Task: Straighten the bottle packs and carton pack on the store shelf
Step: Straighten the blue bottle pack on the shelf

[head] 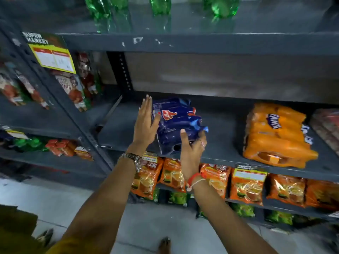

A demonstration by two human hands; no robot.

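A blue shrink-wrapped bottle pack lies skewed on the grey middle shelf, near its front edge. My left hand rests flat against the pack's left side, fingers straight and pointing up. My right hand is at the pack's near right corner, thumb on top and fingers curled around the wrap. An orange Fanta bottle pack lies to the right on the same shelf, turned at an angle. A reddish pack is partly cut off at the far right edge.
Green bottles stand on the shelf above. Orange snack bags hang along the shelf below, with green packs under them. A second rack at the left holds packets and a yellow price tag. Bare shelf lies between the two packs.
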